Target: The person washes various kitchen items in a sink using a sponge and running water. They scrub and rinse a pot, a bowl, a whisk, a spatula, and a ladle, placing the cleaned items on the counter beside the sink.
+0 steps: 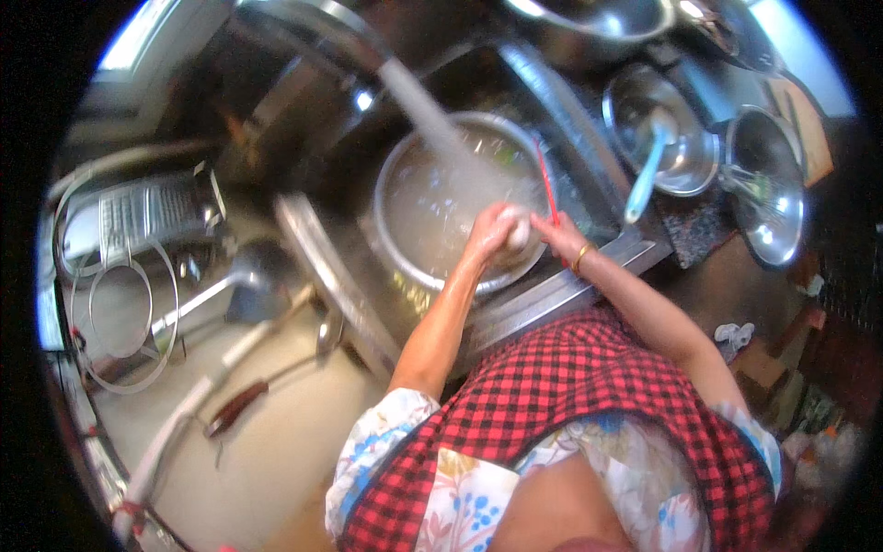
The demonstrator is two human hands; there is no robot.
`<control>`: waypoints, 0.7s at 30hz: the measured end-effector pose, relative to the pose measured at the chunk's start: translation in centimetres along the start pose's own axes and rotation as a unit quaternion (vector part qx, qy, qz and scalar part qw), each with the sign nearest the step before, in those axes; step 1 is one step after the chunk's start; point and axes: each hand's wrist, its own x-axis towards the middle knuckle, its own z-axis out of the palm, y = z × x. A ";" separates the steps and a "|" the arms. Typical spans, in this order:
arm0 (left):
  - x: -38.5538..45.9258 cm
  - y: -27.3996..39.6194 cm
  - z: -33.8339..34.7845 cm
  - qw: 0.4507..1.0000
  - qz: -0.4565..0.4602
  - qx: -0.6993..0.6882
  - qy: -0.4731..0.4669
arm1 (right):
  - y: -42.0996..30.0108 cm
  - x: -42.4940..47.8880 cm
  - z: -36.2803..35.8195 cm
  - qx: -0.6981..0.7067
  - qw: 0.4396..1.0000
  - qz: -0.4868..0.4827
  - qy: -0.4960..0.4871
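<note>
My left hand [491, 233] grips a small whitish, rounded thing [519, 231], too blurred to name, over the near right side of a round metal basin [381, 181]. Beside it, my right hand [569, 241] holds a thin red stick-like tool [546, 176], which points up past the basin's rim. From a metal tap [348, 19] a wide water stream [428, 110] pours into the basin. Cloudy water [434, 214] with a few green bits fills it. The basin stands in a metal sink [566, 103].
Right of the sink sit a steel bowl [624, 103] with a light-blue-handled utensil [648, 172] and a tilted steel bowl [786, 228] holding a wire whisk [748, 183]. A larger pan [607, 31] stands behind. Leftward are a wire rack [76, 241], a ladle [241, 279] and a brown-handled tool [238, 408].
</note>
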 end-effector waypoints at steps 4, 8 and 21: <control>-4.2 5.1 -0.4 0.987 0.152 -0.049 -0.002 | -3.3 1.7 1.4 0.273 0.941 0.114 -0.166; -2.8 -1.3 -9.7 0.895 0.190 0.194 0.355 | -3.3 2.2 0.8 0.127 0.988 0.056 -0.064; -8.5 -6.7 -10.8 0.868 0.049 0.010 0.494 | -1.4 -1.6 -5.4 0.090 0.996 -0.022 0.010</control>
